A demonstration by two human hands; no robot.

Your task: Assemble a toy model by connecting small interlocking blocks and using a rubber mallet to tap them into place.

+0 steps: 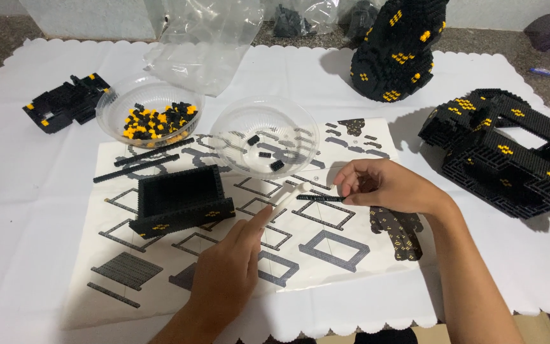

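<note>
pinching a thin black brick strip [321, 198] over the instruction sheet [237, 255], right hand [386, 186] fingers closed on it; left hand [227, 271] grips a white tool [286, 195] touching its end. pressing calls for steadiness.

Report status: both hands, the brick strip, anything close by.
Left hand holds white tool, tip at black brick strip. Right hand pinches the strip. Black brick frame beside left hand.

One head-worn view, looking steeply down and close over the table [20, 210]; far edge probably cropped.
</note>
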